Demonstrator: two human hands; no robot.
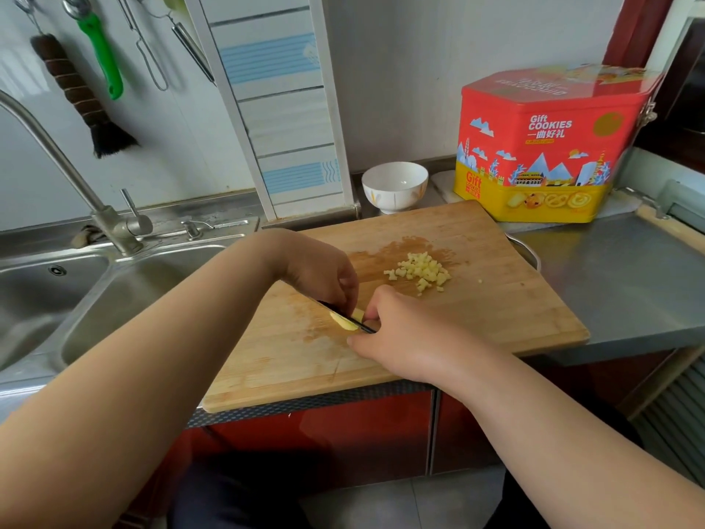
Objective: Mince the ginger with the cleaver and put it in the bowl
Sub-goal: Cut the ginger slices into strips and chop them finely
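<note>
Beyond both grips, a diced ginger pile (419, 272) lay done. The right hand (396, 330) clasped the cleaver (345, 314); the left hand (324, 273) pinned uncut ginger (345, 321). The bowl (395, 185) stood empty.

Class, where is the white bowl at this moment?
In the head view, the white bowl stands on the counter just behind the cutting board's far edge, left of the red cookie tin.
</note>
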